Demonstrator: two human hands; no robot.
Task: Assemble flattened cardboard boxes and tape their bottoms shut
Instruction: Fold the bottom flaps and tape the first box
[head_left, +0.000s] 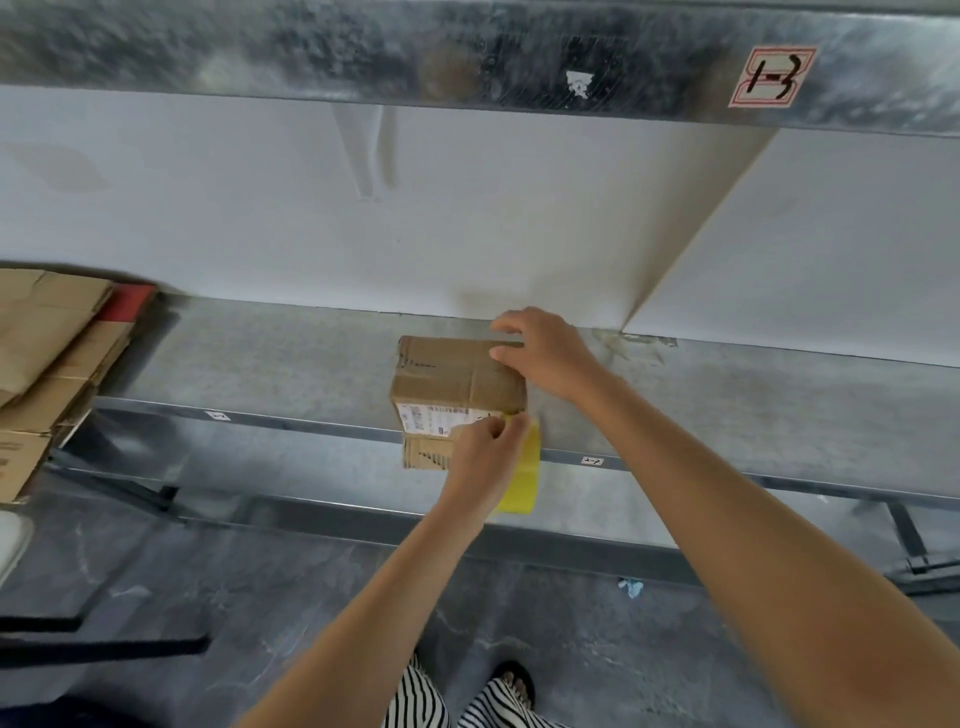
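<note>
The box is steadied at 2 o'clock by the right hand, grip wide, so tape pinched by the left hand can be laid.

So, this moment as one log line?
small brown cardboard box on metal shelf | left hand pinches yellow tape at its corner | right hand rests on top

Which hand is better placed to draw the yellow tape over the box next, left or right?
Left. The left hand pinches the yellow tape at the near edge of the box, while the right hand rests on the box top near its far edge, likely steadying it.
</note>
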